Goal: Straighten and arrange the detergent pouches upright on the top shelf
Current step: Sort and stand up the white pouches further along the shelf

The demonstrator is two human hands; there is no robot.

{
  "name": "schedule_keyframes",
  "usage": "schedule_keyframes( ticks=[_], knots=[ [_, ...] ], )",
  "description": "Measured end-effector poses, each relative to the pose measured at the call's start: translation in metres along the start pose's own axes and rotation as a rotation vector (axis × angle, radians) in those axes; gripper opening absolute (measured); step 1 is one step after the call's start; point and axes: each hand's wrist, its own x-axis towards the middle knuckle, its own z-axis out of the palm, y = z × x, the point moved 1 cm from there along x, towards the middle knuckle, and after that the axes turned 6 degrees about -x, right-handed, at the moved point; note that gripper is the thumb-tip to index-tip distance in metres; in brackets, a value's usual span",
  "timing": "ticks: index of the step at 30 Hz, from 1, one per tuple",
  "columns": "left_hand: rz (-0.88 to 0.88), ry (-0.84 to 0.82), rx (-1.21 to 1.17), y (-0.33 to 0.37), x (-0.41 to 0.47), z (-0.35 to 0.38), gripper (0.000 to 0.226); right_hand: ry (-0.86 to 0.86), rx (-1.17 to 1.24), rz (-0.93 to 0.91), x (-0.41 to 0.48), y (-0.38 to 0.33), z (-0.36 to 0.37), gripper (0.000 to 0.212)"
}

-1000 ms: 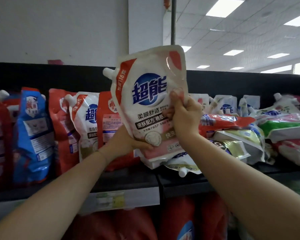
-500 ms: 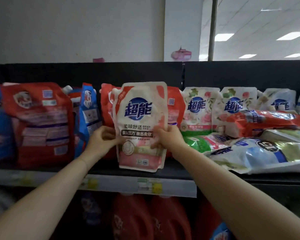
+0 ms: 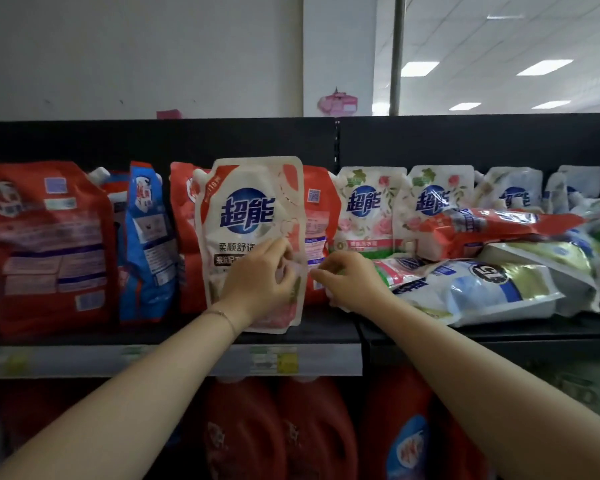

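A white and pink detergent pouch [image 3: 246, 209] with a blue round logo stands upright at the front of the black top shelf [image 3: 326, 332], leaning on a red pouch [image 3: 317, 216] behind it. My left hand [image 3: 260, 275] lies on the white pouch's lower front, its fingers curled at the right edge and pinching it. Just right of that pouch, my right hand [image 3: 347, 278] hovers with loosely curled fingers over the end of a white and gold pouch [image 3: 482, 289] lying flat. A red pouch [image 3: 492, 226] lies across the pile.
Upright rose-print pouches [image 3: 364, 209] line the back right. A big red pouch [image 3: 45, 244] and a blue pouch [image 3: 149, 244] stand at the left. Red detergent bottles [image 3: 312, 427] fill the lower shelf under the price rail [image 3: 187, 358].
The white pouch came down from mid-air and now stands on the shelf. My right hand let go of it and moved right; my left hand slid onto its front.
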Motion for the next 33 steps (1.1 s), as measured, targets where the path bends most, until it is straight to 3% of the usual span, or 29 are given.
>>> schedule_keyframes(
  ticks=[6, 9, 16, 21, 26, 33],
  knots=[
    [0.069, -0.085, -0.006, 0.033, 0.010, 0.039, 0.016, 0.150, -0.197, 0.055, -0.020, 0.037, -0.036, 0.015],
    [-0.001, -0.081, 0.066, 0.048, 0.014, 0.052, 0.018, 0.211, -0.187, 0.066, -0.029, 0.052, -0.052, 0.016],
    [0.009, -0.384, 0.017, 0.085, 0.046, 0.103, 0.025, 0.262, -0.360, 0.014, -0.005, 0.076, -0.074, 0.021],
    [0.016, -0.480, 0.068, 0.093, 0.076, 0.143, 0.017, 0.222, -0.488, -0.036, 0.019, 0.093, -0.094, 0.021],
    [-0.017, -0.576, 0.140, 0.102, 0.087, 0.161, 0.031, 0.230, -0.430, -0.082, 0.041, 0.114, -0.106, 0.020],
    [-0.040, -0.548, 0.174, 0.091, 0.085, 0.177, 0.045, 0.159, -0.378, -0.193, 0.063, 0.117, -0.087, 0.017]
  ],
)
